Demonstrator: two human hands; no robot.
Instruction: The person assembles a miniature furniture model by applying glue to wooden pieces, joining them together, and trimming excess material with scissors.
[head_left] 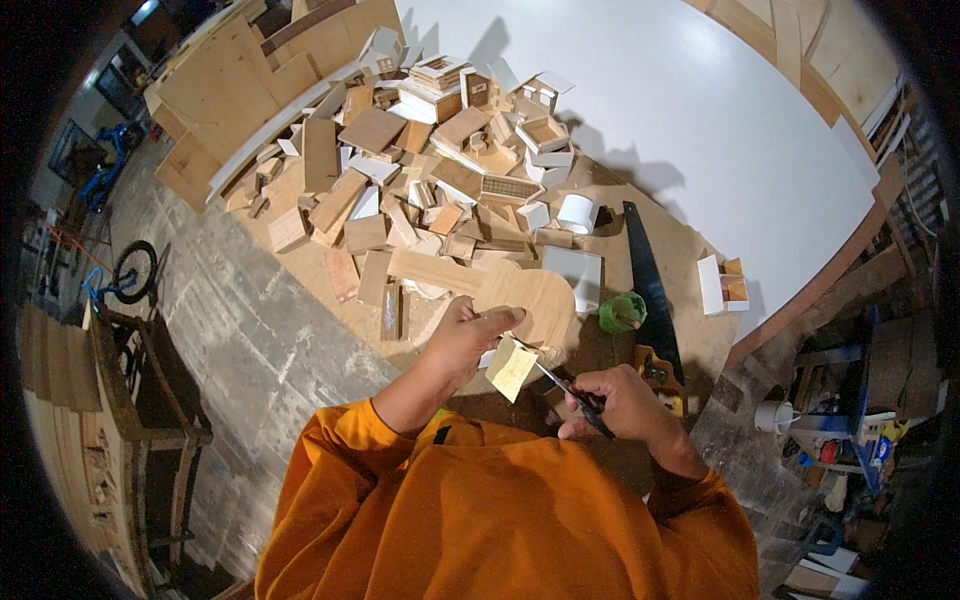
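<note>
My left hand [468, 342] is closed, its thumb lying over the lower edge of a light, wood-grained sheet [525, 298] with a rounded outline. Its other fingers are mostly hidden underneath. Just below that thumb hangs a small yellowish piece [512, 370]; I cannot tell whether it is joined to the sheet. In my right hand [625, 402] is a pair of scissors [572, 392] with dark handles. The blades point up and left, their tips beside the yellowish piece at the sheet's lower edge.
A heap of wooden offcuts and white-faced blocks [375, 130] covers the bench ahead. At the right lie a handsaw [648, 270], a green roll-like thing [622, 313] and a small white-sided box [722, 286]. A large white panel [680, 80] stretches beyond. A bicycle [130, 272] stands at far left.
</note>
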